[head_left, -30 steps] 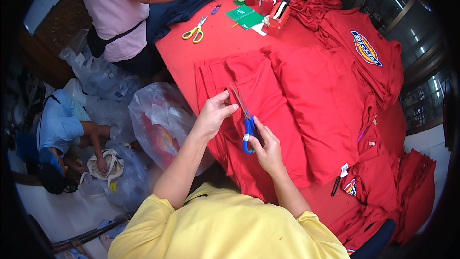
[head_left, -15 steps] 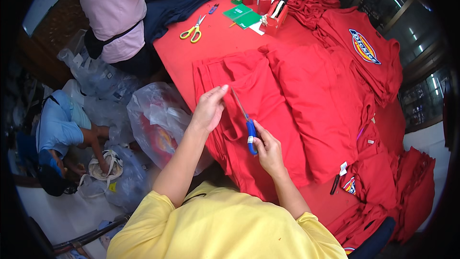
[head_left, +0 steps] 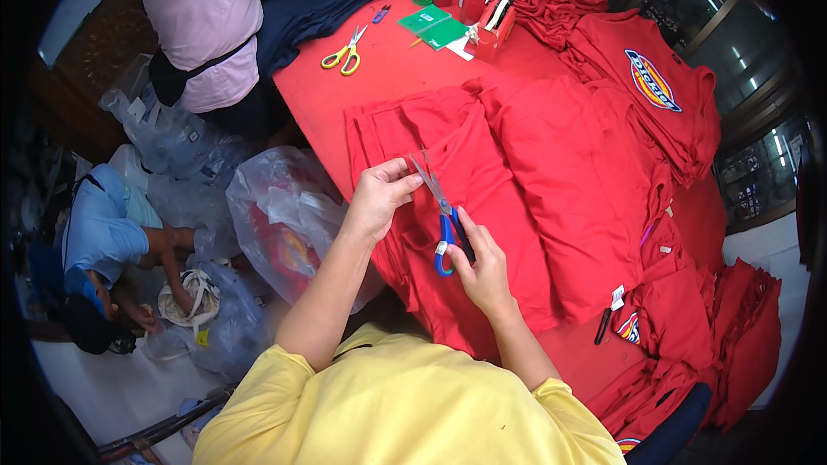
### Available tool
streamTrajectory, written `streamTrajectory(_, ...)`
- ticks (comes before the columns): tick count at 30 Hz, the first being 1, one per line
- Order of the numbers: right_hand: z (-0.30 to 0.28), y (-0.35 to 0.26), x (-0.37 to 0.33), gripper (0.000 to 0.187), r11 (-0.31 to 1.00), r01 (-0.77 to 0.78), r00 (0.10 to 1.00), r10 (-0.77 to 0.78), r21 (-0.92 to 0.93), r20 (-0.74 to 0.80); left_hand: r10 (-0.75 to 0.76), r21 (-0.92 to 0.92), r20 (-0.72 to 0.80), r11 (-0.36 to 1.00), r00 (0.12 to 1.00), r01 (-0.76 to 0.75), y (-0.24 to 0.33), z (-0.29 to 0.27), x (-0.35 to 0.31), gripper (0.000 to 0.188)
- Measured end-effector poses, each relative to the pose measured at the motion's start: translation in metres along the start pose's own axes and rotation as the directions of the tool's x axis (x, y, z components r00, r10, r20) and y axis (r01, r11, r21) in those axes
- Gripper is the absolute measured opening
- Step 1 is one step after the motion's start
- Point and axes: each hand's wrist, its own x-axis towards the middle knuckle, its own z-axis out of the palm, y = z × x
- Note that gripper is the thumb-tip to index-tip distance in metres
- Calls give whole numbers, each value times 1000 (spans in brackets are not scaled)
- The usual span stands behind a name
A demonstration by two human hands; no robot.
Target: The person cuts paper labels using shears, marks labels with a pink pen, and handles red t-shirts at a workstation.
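My right hand (head_left: 484, 269) grips a pair of scissors (head_left: 445, 237) with blue handles, its blades spread and pointing away from me. Close to the blade tips is my left hand (head_left: 377, 200), thumb and fingers pinched together. Whatever is between them is too small to make out. Beneath both hands lies a red garment (head_left: 551, 198), spread in folds over the table. One edge of it hangs down toward me below my left hand.
Yellow-handled scissors (head_left: 347, 52), green cards (head_left: 433, 27) and a red holder (head_left: 493, 32) sit farther back on the red table (head_left: 323, 90). Red shirts (head_left: 642, 77) are piled at right. One person (head_left: 202, 26) stands far left; another (head_left: 108, 224) bends over plastic bags (head_left: 289, 215).
The scissors' blades have gone from closed to spread apart. My left hand has shifted slightly, its fingers now pinched beside the blade tips.
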Motion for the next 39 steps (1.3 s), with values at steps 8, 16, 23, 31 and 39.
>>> streamTrajectory(8, 12, 4, -3, 45, 859, -357, 934, 322, 367, 156, -13, -36, -36, 999, 999, 11, 3, 7, -5, 17)
streamTrajectory(16, 20, 6, -7, 44, 764, -391, 920, 338, 513, 197, -11, -163, -42, 987, 999, 4, 1, -1, -2, 10)
streamTrajectory(23, 35, 19, -3, 45, 949, -11, 996, 39, 314, -80, -3, -106, -24, 994, 1000, 0, 1, -3, 2, 2)
streamTrajectory(31, 22, 6, -10, 47, 543, -447, 879, 414, 711, 237, 6, -101, 56, 995, 998, -1, -6, -11, 7, 9)
streamTrajectory(39, 17, -8, -12, 50, 985, -154, 988, 156, 83, -9, 19, -17, 71, 1000, 997, -18, 0, -8, 4, 23)
